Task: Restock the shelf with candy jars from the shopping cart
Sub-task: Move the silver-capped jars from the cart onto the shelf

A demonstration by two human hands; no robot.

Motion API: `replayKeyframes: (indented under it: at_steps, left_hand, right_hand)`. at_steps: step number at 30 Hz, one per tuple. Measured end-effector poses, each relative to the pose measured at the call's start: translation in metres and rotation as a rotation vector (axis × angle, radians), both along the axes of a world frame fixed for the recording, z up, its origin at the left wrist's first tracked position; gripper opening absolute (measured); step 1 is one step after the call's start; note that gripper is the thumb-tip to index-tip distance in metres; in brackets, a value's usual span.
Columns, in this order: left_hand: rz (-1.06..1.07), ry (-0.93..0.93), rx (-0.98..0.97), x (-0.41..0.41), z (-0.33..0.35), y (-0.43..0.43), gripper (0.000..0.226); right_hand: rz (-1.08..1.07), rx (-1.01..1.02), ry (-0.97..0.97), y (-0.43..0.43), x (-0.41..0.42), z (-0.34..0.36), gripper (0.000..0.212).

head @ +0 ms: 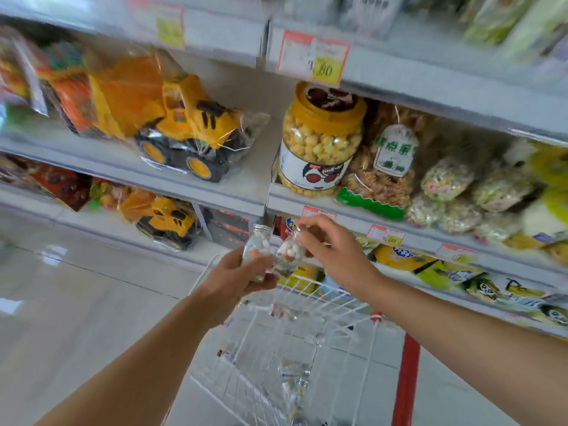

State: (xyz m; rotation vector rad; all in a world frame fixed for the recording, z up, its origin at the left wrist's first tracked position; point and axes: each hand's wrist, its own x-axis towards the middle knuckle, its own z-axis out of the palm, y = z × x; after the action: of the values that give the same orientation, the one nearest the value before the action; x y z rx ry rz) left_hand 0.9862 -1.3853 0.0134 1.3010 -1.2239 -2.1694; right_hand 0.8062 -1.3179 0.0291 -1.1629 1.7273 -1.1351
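Note:
Two small clear candy jars with coloured sweets are held side by side above the white wire shopping cart (307, 321). My left hand (233, 278) grips the left candy jar (257, 250) from below. My right hand (332, 244) closes its fingers on the right candy jar (287, 256) near its neck. Both jars hang just in front of the edge of the grey shelf (338, 207). More clear jars (295, 373) lie blurred in the bottom of the cart.
A large yellow-lidded popcorn jar (319, 142) stands on the shelf just above my hands, with snack bags (384, 167) to its right. Bagged yellow toy trucks (187, 127) lie on the left shelves. The cart's red handle (407, 376) is at lower right.

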Motion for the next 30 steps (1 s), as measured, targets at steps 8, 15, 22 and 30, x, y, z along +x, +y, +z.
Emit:
replayKeyframes:
  at_steps: [8,15,22,30]
  left_hand:
    - [-0.093,0.078,-0.464,-0.048,0.125,0.009,0.026]
    - [-0.015,0.065,-0.898,-0.108,0.202,-0.002,0.040]
    - [0.153,-0.122,-1.295,-0.156,0.236,-0.015,0.044]
    - [0.255,-0.141,-1.307,-0.183,0.224,-0.014,0.053]
  right_hand:
    - [-0.031,-0.346,0.330,0.021,-0.037,0.134,0.022]
    - [-0.084,-0.536,0.545,0.024,-0.094,0.241,0.029]
    - [-0.216,-0.486,0.796,-0.016,-0.147,0.293,0.024]
    - [-0.291,-0.199,1.008,-0.059,-0.180,0.290,0.019]
